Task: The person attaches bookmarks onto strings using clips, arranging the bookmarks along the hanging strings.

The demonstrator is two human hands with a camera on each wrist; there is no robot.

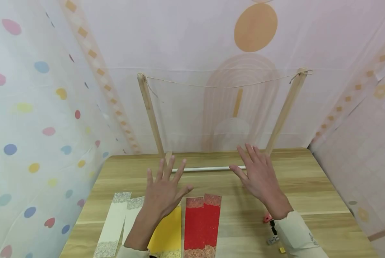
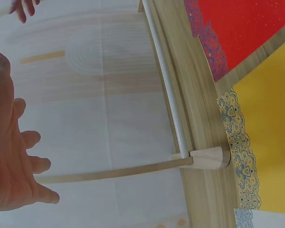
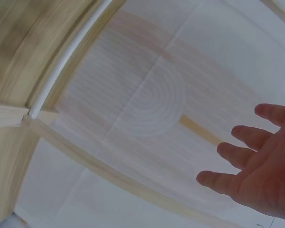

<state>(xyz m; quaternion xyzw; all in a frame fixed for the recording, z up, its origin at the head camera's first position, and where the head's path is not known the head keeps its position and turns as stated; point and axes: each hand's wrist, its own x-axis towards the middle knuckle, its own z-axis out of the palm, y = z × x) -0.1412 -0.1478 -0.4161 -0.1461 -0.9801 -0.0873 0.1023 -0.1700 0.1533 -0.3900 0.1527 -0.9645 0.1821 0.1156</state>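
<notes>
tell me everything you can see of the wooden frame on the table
The wooden frame stands upright near the far edge of the table, before a patterned cloth. Two pale, slim posts of what looks like bare wood rise from wooden feet. A white bar joins them low down; a thin, sagging string is tied between their tops, loose ends dangling, nothing hung on it. The left hand and right hand are near, fingers spread, neither visibly touching it.
</notes>
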